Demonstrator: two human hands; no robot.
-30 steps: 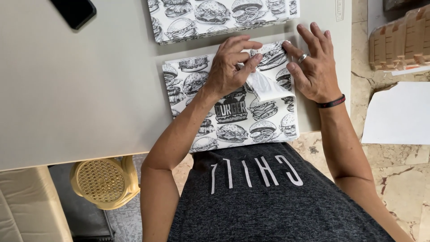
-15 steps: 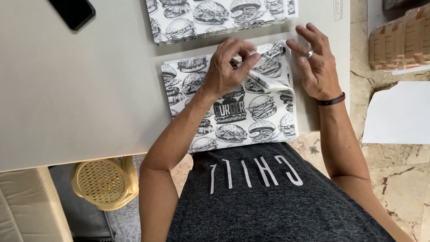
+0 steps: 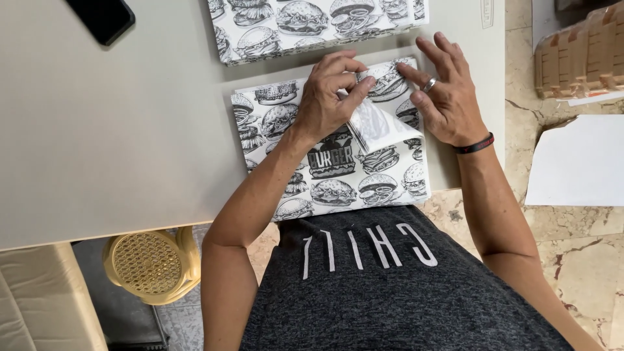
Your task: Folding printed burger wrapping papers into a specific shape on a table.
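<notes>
Now the left hand [image 3: 328,104] grip pinches the paper sheet's [image 3: 338,172] folded corner; the right hand [image 3: 445,97] presses flat, open.

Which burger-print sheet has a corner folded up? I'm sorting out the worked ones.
The near sheet, under both hands. Its top right corner is lifted, plain white underside showing, pinched by the left hand. The far sheet lies flat, untouched.
</notes>
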